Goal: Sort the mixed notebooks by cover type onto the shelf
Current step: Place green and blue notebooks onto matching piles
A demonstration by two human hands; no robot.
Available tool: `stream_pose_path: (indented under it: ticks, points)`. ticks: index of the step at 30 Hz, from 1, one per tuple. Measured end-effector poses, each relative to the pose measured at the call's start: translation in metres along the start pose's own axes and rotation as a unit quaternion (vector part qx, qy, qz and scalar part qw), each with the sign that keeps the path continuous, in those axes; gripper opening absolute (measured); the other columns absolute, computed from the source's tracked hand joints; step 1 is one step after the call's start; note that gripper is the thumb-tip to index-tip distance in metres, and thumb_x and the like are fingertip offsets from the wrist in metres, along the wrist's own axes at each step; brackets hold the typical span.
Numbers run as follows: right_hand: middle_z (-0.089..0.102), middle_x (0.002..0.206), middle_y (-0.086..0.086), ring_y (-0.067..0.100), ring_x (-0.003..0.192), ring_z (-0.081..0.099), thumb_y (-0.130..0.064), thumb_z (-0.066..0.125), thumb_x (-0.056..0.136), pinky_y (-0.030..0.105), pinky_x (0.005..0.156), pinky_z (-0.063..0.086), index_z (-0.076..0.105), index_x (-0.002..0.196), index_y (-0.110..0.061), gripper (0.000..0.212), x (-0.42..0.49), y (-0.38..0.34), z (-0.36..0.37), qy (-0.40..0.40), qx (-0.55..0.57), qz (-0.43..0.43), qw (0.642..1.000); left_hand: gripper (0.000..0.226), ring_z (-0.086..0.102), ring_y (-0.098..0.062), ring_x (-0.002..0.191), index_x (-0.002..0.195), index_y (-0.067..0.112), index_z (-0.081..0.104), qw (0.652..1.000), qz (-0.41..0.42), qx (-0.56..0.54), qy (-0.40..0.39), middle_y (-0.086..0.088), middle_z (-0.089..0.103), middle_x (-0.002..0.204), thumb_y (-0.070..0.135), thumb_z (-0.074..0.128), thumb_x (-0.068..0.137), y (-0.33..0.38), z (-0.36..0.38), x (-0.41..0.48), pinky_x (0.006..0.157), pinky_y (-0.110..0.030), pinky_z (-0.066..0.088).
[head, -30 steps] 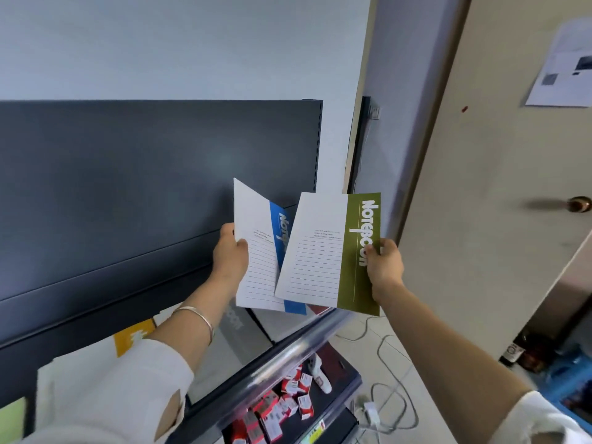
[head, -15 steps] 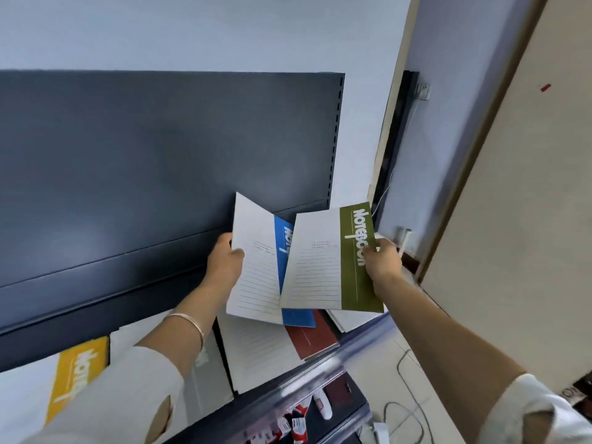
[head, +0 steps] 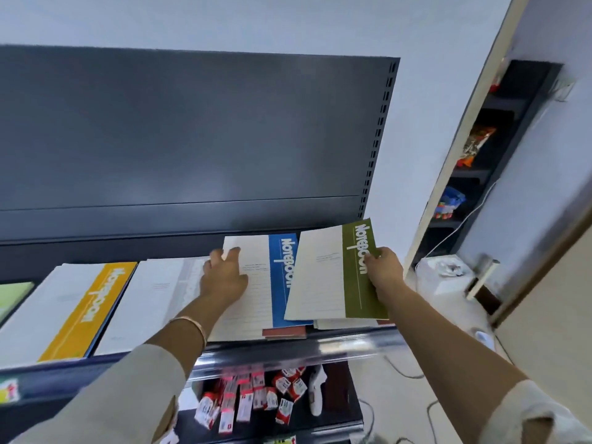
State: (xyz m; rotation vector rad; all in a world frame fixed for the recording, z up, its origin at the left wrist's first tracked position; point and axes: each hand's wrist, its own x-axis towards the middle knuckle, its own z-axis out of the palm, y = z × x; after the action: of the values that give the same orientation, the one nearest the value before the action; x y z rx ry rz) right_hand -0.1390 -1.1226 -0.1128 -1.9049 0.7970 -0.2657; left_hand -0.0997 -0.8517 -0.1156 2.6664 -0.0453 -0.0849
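Two notebooks going onto the shelf

The left hand [head: 224,280] lies open on the blue notebook [head: 283,283] on the shelf [head: 288,347]. Right hand [head: 384,270] fingers pinch the green notebook [head: 358,277], not yet down. Far left, a yellow notebook [head: 86,312] lies sorted.

Both arms wear loose cream-white sleeves pushed up toward the elbows. A thin gold-coloured bangle [head: 192,325] circles the left wrist. The right hand [head: 382,269] carries a slim ring.

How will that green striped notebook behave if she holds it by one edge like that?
The green notebook looks thin, so probably light and floppy; held by the right hand at one edge, it may sag. Its smooth cover could slide off the blue notebook below.
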Motion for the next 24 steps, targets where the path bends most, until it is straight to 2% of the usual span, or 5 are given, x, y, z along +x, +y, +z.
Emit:
stream_pose_path:
  ticks: [4,6,10,20,24]
  points:
    - [0.062,0.12,0.01,0.029,0.104,0.061,-0.027,0.044,0.099,0.042,0.089,0.048,0.05,0.123,-0.012,0.029,0.004,-0.001,0.001,-0.015,-0.007,-0.021,1.0,0.061,0.007,-0.025,0.146,0.15,0.023,0.016,0.973,0.152,0.126,-0.115,-0.003,0.007,0.159,0.033,0.044,0.097,0.034,0.03,-0.012,0.117,-0.039,0.016]
    - [0.062,0.119,0.009,0.029,0.104,0.061,-0.025,0.044,0.099,0.042,0.091,0.048,0.05,0.122,-0.013,0.027,0.006,0.001,-0.003,-0.016,-0.026,-0.035,0.999,0.06,0.0,-0.025,0.147,0.151,0.023,0.008,0.956,0.179,0.174,-0.155,-0.002,-0.001,0.16,0.034,0.037,0.1,0.044,0.044,-0.015,0.119,-0.044,0.011]
    - [0.063,0.117,0.012,0.029,0.102,0.061,-0.024,0.042,0.099,0.041,0.089,0.05,0.051,0.12,-0.01,0.026,0.011,0.013,-0.019,-0.008,-0.071,-0.049,0.996,0.058,0.004,-0.022,0.146,0.151,0.028,0.007,0.937,0.193,0.215,-0.195,0.005,0.0,0.159,0.039,0.034,0.1,0.034,0.051,-0.017,0.117,-0.051,0.014]
    - [0.063,0.118,0.007,0.025,0.097,0.063,-0.029,0.041,0.1,0.035,0.076,0.048,0.048,0.126,-0.016,0.03,0.02,0.024,-0.02,-0.015,-0.19,-0.072,0.979,0.059,0.007,-0.019,0.146,0.15,0.029,0.013,0.941,0.199,0.187,-0.201,0.006,0.005,0.159,0.034,0.042,0.099,0.013,0.041,-0.016,0.117,-0.049,0.016]
    - [0.056,0.122,0.006,0.027,0.107,0.058,-0.036,0.049,0.095,0.04,0.083,0.049,0.041,0.13,-0.021,0.039,0.016,0.02,-0.016,0.004,-0.353,-0.093,0.931,0.058,0.007,-0.019,0.146,0.15,0.029,0.014,0.941,0.199,0.189,-0.196,0.006,0.006,0.159,0.035,0.041,0.099,0.013,0.042,-0.017,0.117,-0.048,0.017]
